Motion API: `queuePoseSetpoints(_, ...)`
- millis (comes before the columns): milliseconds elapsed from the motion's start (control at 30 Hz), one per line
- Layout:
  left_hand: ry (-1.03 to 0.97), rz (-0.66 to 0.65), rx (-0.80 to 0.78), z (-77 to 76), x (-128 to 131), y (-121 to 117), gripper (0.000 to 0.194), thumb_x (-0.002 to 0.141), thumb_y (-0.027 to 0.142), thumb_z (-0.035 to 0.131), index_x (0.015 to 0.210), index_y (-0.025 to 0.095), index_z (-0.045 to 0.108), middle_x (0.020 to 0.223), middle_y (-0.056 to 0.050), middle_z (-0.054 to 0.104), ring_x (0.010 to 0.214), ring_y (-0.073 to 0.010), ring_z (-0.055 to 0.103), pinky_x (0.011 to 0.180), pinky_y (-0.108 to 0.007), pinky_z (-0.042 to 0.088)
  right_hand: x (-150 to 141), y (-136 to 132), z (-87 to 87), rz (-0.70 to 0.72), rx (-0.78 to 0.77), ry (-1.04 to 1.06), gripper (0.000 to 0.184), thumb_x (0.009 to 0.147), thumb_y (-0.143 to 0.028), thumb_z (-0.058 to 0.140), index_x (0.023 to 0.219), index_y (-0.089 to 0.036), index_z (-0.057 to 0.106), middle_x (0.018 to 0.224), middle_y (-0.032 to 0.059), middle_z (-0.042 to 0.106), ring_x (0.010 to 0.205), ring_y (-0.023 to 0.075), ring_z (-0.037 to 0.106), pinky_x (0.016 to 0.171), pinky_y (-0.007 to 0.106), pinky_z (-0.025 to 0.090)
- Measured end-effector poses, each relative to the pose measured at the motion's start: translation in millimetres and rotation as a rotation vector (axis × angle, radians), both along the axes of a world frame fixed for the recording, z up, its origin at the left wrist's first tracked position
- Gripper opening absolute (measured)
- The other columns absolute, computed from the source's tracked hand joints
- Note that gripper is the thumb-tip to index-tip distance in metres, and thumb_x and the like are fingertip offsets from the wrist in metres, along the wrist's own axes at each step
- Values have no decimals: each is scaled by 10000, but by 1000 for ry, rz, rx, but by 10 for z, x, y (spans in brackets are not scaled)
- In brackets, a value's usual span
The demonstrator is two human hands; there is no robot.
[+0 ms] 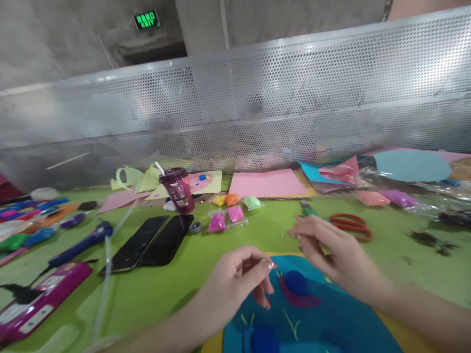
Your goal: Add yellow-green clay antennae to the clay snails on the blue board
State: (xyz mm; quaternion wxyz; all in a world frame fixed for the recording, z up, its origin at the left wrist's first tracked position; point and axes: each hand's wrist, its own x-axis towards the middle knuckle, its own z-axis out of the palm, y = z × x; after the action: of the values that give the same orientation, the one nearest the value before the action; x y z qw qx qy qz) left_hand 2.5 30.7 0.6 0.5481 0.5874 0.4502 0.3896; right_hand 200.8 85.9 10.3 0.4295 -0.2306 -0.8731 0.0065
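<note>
Over a blue paper (272,314) hovers my left hand (246,277), its thumb and forefinger closed in a pinch. My right hand (331,245) is raised at the paper's far right edge, fingertips drawn together; anything in either pinch is too small to make out. Between the hands, a purple clay snail (298,299) with a dark blue round shell (296,283) lies on the paper. Nearer me is another blue clay shape (263,338), partly cut off by the frame. Thin light green strands (292,323) form a small sprig. Orange-handled scissors (351,226) lie just beyond my right hand.
Bags of coloured clay (235,214) lie mid-table. A purple cup (178,191) with a straw stands behind two phones (167,240). A glue gun (81,245) and a magenta power strip (44,299) are left. Pink paper (268,183) rests by the perforated metal barrier (235,108).
</note>
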Motion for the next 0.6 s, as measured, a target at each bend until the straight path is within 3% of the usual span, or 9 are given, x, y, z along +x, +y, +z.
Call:
queuePoseSetpoints(167,41,-25,38,-16,-18,-13,226,832,368,529,840,149,584,633,10,585,537,-99,574,582,-243,481,101,299,-69,-89,56,-25,66,883,-176,478,859,-174,539,742,17,563,551,77,501,520,195,425)
queuePoseSetpoints(233,53,-37,50,-22,-21,-19,225,835,367,523,846,151,588,636,9,586,541,-99,576,583,-241,481,120,381,-142,-109,66,-110,96,888,-218,485,831,-173,548,756,21,580,546,78,507,526,200,428)
queuePoseSetpoints(400,72,-54,43,-30,-11,-44,217,840,358,514,859,158,595,651,6,593,553,-99,579,581,-236,480,142,475,-261,-155,65,-402,181,906,-190,429,825,-162,588,794,49,617,759,151,583,644,247,462)
queuePoseSetpoints(600,121,-64,68,-17,-6,-78,190,847,327,501,851,164,599,645,8,602,549,-97,579,595,-236,471,162,540,-280,-268,102,-626,173,872,-166,483,793,-153,636,780,60,613,760,187,547,699,309,433)
